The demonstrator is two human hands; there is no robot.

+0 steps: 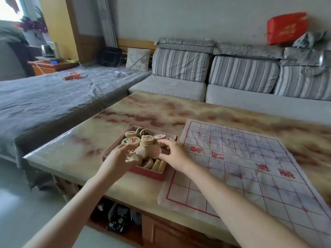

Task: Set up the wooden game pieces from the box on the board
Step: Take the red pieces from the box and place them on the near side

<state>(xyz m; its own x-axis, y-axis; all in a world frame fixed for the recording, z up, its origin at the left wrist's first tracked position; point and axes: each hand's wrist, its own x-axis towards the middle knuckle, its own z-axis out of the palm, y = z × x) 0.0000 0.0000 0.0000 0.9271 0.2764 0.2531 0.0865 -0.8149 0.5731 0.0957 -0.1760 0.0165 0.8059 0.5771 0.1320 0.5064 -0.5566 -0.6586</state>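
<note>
- A shallow red cardboard box (150, 173) sits on the glossy marbled cream-and-red desk (75, 149), heaped with round pale wooden game pieces (147, 139) marked with red or black characters; some lie flat, others stand on edge.
- Just to the right of the box lies the translucent plastic board sheet (250, 167), printed with a red grid and red characters; its near left corner hangs past the desk edge, and no pieces rest on it.
- The left hand (118, 160) reaches into the left side of the box, its fingers (128, 148) curled down among the pieces; whether they grip one I cannot tell.
- The right hand (172, 152) hovers over the right side of the box, its fingers (163, 141) spread and bent, tips touching pieces, thumb near an unmarked piece standing on edge; no piece is clearly lifted.
- Behind the desk stands a grey striped sofa (241, 74); a bed with a grey cover (44, 97) lies to the left.
</note>
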